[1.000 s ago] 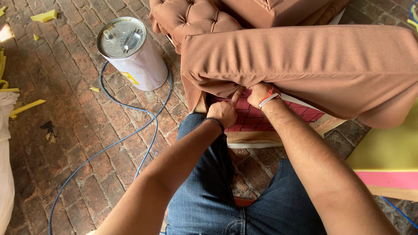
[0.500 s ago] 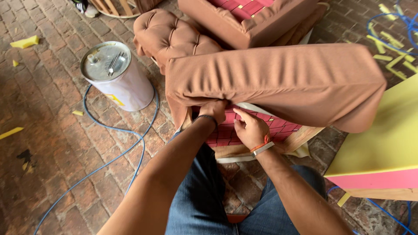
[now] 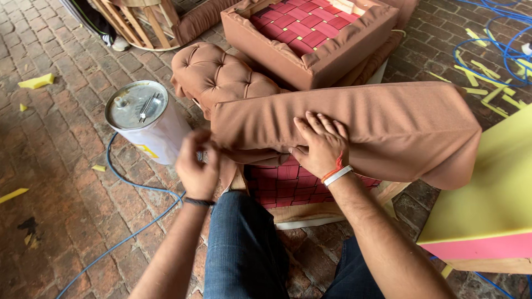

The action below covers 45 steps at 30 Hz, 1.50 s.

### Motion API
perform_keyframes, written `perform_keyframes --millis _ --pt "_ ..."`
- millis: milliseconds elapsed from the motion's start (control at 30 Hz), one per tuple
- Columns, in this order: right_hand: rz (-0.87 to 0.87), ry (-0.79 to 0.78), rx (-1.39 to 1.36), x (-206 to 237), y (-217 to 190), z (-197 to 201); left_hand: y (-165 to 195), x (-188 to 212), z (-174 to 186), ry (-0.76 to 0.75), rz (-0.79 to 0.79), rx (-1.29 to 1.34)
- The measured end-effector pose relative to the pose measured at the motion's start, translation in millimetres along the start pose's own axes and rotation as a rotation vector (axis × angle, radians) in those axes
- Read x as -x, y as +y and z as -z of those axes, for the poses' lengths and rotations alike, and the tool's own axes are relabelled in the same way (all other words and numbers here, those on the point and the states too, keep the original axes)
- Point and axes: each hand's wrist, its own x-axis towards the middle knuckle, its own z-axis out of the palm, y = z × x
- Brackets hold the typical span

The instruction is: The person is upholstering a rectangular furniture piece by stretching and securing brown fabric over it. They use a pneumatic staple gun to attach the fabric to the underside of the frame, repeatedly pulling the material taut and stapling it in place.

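Note:
A long cushion wrapped in brown fabric point(image 3: 388, 124) lies across a frame with red webbing point(image 3: 282, 185) in front of my knees. My right hand point(image 3: 321, 145) presses flat on the brown fabric near its left end, fingers spread, with bands on the wrist. My left hand point(image 3: 198, 166) is blurred at the cushion's left end, fingers curled beside the fabric's loose edge; whether it grips the fabric is unclear.
A metal can point(image 3: 145, 119) stands on the brick floor at left, with a blue hose point(image 3: 138, 185) running past it. A tufted brown cushion point(image 3: 219, 75) and a brown box frame with red webbing point(image 3: 310, 33) lie behind. A yellow foam block point(image 3: 493, 194) sits at right.
My right hand has moved from under the cushion's edge up onto its top surface. My left hand has shifted left, away from the webbing, toward the cushion's end. The view has tilted.

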Motion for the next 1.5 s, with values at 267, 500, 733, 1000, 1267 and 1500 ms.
perform_keyframes --millis 267,500,733,1000,1267,1500 --pt "-0.005 0.111 0.021 5.4 13.3 -6.2 -48.6 -44.7 -45.4 -0.301 0.638 0.816" --pt "0.019 0.153 -0.013 25.8 67.5 27.4 -10.0 -43.7 -81.8 -0.39 0.658 0.732" --pt "-0.466 0.456 -0.102 78.5 64.4 58.4 96.3 -34.6 -167.5 -0.396 0.352 0.355" --pt "-0.544 0.276 -0.95 88.7 2.4 -38.6 186.4 -34.3 -234.9 -0.496 0.298 0.393" --pt "-0.7 0.662 -1.088 -1.6 78.6 -6.2 18.0 -11.7 -126.7 -0.645 0.466 0.106" --pt "-1.208 0.459 -1.163 -30.9 135.1 129.5 -87.2 49.1 -56.0 -0.463 1.192 0.34"
